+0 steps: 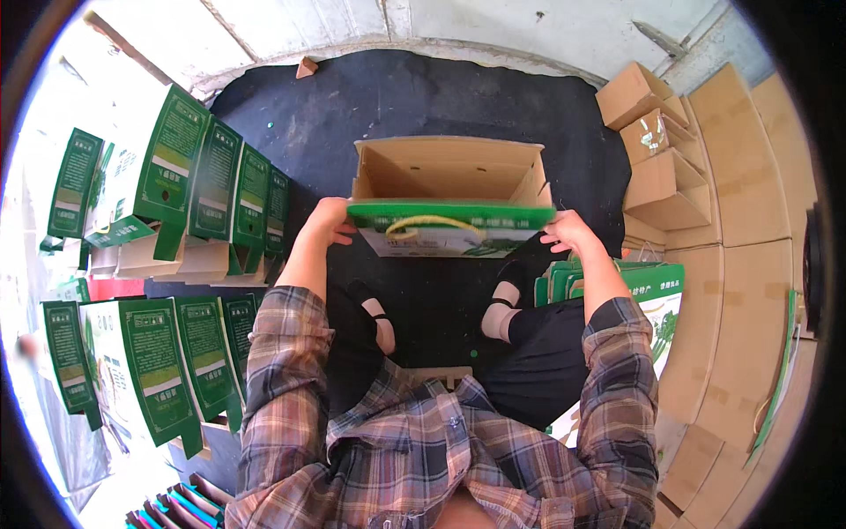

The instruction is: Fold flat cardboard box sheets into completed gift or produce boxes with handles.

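Observation:
An open cardboard carton (451, 167) stands in front of me, bare brown inside, with a green and white printed side toward me. A yellow rope handle (432, 222) hangs in an arc on that near side, below a green top flap (370, 212). My left hand (331, 220) is closed at the flap's left end, its fingertips beside the carton's corner. At the right end my right hand (568, 231) pinches the corner, thumb and fingers bent round the edge. The inside of the carton that shows holds nothing.
Green and white cartons (176, 176) stand in rows on the left, several with flaps hanging. Flat folded green cartons (652, 286) lean by my right leg. Brown boxes (674, 181) and tall cardboard sheets (740, 159) line the right side. Black matting (423, 97) covers the floor.

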A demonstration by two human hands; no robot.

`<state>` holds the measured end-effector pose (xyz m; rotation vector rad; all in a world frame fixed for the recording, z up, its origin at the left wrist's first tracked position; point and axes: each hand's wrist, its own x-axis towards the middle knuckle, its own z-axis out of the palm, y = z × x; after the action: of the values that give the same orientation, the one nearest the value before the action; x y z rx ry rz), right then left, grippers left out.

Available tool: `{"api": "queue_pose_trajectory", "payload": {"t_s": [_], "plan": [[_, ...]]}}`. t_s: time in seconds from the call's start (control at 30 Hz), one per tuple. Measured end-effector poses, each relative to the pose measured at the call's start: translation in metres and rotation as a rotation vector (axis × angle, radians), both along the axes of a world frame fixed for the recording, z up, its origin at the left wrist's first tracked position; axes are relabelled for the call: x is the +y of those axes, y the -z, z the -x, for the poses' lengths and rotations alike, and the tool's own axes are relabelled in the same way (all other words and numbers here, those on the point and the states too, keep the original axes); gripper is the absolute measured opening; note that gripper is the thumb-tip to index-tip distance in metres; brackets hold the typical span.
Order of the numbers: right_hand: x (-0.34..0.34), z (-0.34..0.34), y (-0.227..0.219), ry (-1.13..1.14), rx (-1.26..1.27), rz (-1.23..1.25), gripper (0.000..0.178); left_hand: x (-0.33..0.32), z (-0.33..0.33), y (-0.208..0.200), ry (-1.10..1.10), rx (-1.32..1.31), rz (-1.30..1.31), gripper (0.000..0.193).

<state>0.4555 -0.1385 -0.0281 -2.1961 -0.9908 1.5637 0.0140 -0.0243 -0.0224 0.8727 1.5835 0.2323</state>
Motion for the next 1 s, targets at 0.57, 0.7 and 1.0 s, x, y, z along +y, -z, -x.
{"api": "queue_pose_trajectory", "payload": {"t_s": [0.57,0.7,1.0], "plan": [[0.007,0.014,-0.028,0.093,0.136,-0.313,0.032,-0.006,-0.013,-0.021,0.309,-0.060,-0.282,0.061],[0.005,0.014,-0.025,0.059,0.256,-0.273,0.038,-0.007,-0.019,-0.032,0.385,-0.073,-0.216,0.072],[0.007,0.032,-0.036,-0.027,0.240,-0.167,0.058,-0.008,-0.013,-0.029,0.699,-0.146,-0.246,0.094]]}}
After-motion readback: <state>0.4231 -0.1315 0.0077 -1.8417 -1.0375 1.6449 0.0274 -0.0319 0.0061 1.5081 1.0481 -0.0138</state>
